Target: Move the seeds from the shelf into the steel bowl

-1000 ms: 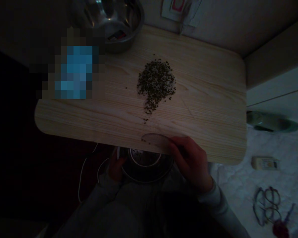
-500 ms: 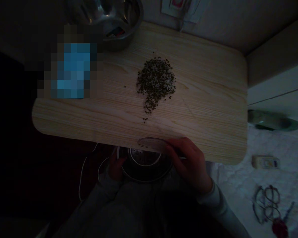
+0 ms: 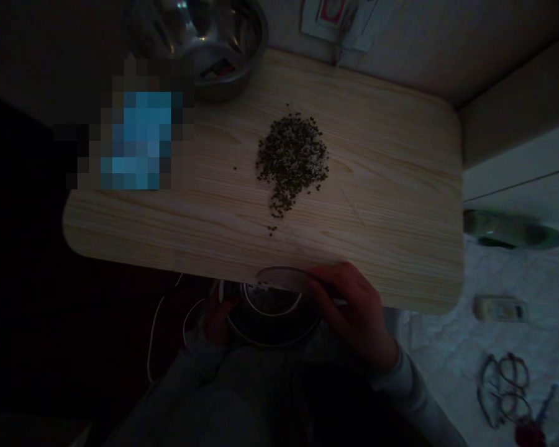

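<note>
My right hand [image 3: 356,313] pinches a thin clear round disc, perhaps a plastic lid [image 3: 282,276], at the table's near edge. Just below that edge is a dark metal pot [image 3: 272,335] with a shiny inner ring, its far part hidden under the table. My left hand [image 3: 220,318] is closed round the pot's left side, in deep shadow. A few dark bits show by the disc and the pot's opening. On the wooden table [image 3: 391,161] lies a heap of small dark beans mixed with white grains [image 3: 291,155], trailing towards me.
A large steel bowl [image 3: 233,84] stands at the back left, near a blurred-out blue patch [image 3: 142,143]. To the right, a green bottle [image 3: 512,228], a pale remote-like object [image 3: 500,308] and a coiled cable [image 3: 505,385] lie on white quilted bedding. White cords hang at left.
The disc has slid slightly towards me, past the table edge and over the pot; the bits by it have shifted towards the opening. The heap is unchanged, and the view has tilted a little.
</note>
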A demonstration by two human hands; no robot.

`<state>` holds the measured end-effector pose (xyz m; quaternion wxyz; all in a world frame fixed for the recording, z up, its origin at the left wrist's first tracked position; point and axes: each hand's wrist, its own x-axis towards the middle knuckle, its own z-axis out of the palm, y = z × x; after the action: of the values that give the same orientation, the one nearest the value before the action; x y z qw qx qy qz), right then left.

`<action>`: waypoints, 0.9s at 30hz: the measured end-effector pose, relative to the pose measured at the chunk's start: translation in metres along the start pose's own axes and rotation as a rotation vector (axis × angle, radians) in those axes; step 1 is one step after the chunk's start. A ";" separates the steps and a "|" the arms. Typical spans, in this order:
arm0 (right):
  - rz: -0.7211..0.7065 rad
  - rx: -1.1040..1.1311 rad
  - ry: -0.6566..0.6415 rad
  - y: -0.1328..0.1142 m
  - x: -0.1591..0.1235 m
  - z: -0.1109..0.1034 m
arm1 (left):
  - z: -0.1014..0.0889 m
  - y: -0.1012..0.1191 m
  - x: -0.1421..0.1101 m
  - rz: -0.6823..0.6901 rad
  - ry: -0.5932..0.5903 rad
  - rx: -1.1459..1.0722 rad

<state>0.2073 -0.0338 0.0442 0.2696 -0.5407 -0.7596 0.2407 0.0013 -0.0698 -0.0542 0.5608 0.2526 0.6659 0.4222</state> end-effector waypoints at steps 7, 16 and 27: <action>-0.060 0.041 -0.040 -0.001 0.000 0.002 | -0.005 -0.004 0.000 -0.032 0.029 0.047; 0.121 0.063 0.053 -0.006 -0.002 0.008 | -0.004 -0.005 0.000 -0.055 0.084 0.015; 0.251 0.025 0.139 -0.009 0.005 0.012 | -0.003 0.003 -0.002 -0.087 0.129 0.075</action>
<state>0.1915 -0.0325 0.0420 0.2959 -0.6435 -0.6624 0.2440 -0.0018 -0.0707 -0.0504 0.5246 0.2164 0.7265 0.3874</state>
